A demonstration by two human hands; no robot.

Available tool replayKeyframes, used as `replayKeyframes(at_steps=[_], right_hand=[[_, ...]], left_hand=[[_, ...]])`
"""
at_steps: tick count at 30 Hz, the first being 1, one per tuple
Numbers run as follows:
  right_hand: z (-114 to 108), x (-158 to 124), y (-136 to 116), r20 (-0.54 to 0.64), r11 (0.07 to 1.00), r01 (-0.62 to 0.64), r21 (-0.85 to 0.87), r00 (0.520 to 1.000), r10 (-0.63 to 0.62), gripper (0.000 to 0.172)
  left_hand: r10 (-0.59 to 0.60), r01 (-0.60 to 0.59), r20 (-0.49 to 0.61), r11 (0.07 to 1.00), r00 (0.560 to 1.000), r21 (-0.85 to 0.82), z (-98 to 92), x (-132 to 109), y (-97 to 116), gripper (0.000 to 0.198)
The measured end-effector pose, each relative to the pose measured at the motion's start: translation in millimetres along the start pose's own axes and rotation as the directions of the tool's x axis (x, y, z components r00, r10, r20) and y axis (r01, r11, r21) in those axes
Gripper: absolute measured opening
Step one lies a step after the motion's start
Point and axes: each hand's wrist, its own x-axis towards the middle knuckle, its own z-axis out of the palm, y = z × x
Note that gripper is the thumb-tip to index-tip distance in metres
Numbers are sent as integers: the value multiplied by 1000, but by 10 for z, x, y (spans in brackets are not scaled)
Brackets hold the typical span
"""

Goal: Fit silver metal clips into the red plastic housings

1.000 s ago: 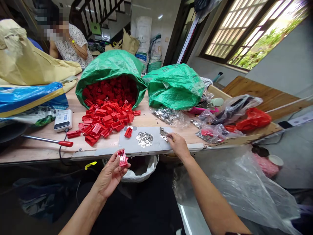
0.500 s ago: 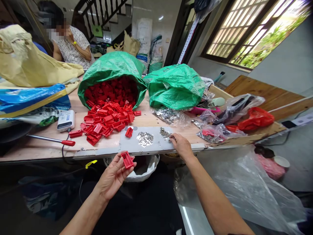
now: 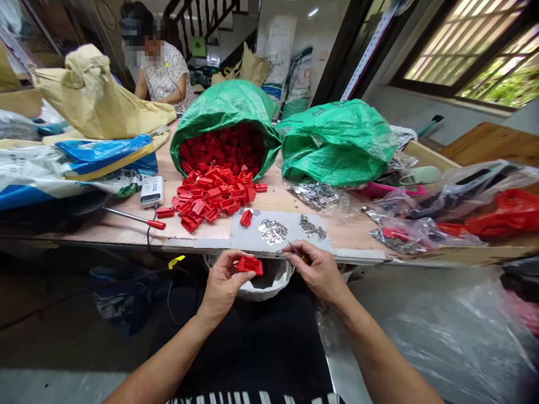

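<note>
At the near edge of the table (image 3: 126,230), both forearms reach forward and converge. The left hand (image 3: 223,280) is curled, with thumb and fingers pinching a red plastic part (image 3: 249,265). The part sits just off the table edge, above a white container (image 3: 269,283) whose contents cannot be seen. The right hand (image 3: 320,272) has thumb and forefinger pressed together on a thin metal piece (image 3: 293,247). The free end of this piece points toward the red plastic part, close to it but apart.

Just beyond the hands, a gray plate (image 3: 290,241) lies flat on the table. It carries two small heaps of metal bits (image 3: 273,230) and a single red piece (image 3: 246,217).

Behind the plate, a green sack (image 3: 227,104) lies on its side with its mouth open toward the hands. It is filled with red parts, and a spilled pile (image 3: 210,193) spreads from it across the table. A second green sack (image 3: 337,140) lies beside it on the right; its contents are hidden. A clear bag (image 3: 320,195) holding metal scraps rests against the second sack.
</note>
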Motion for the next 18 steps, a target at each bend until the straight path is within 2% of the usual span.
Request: replayKeyframes(at_steps=[3,8,15,18], right_hand=[[186,-81,-198,48,997,71,-28,996,-70,17],[337,-96,-221,131,983,158,-96,981,-144,11],[434,-120,-212,152,978,185,-101,974,-168,11],[468,-131,-203,134,990,140,-32,982,-135,14]], left_hand=[[110,-111,16,983,994,149,-16,-42,-12,30],[228,-235,61,915,972,329,-54,-85,-38,31],[296,-307,89,865,951,397,-63,-135,-91,30],[306,-308,71,862,949,402,-55,-164,-103,31]])
